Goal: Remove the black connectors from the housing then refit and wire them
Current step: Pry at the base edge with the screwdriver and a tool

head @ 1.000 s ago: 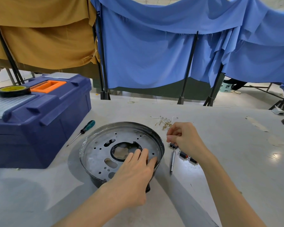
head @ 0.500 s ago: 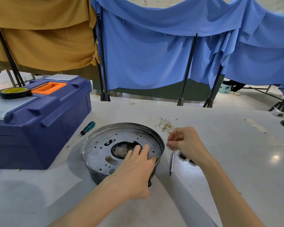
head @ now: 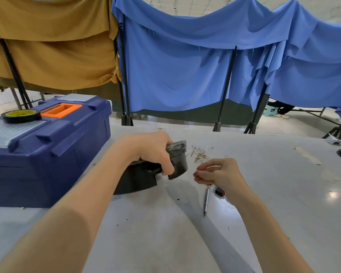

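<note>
My left hand (head: pixel 152 152) grips the rim of the round dark metal housing (head: pixel 178 164) and holds it tipped up on its edge, so only its outer wall and dark underside show. My right hand (head: pixel 219 174) hovers just right of the housing, its fingers curled and its fingertips pinched together on what looks like a thin wire. Below that hand, a black connector with a red end (head: pixel 220 192) lies on the table, partly hidden by my wrist. A slim silver screwdriver (head: pixel 206 201) lies beside the connector.
A small heap of pale wire pieces (head: pixel 199 154) lies behind the housing. A blue toolbox (head: pixel 47 154) with a roll of black tape (head: pixel 21 115) on its lid stands at the left. Cloth-draped stands line the table's far edge.
The housing lay flat with my left hand resting on its rim; now my left hand has gripped it and tipped it up on edge. My right hand stayed pinched, drifting slightly lower.
</note>
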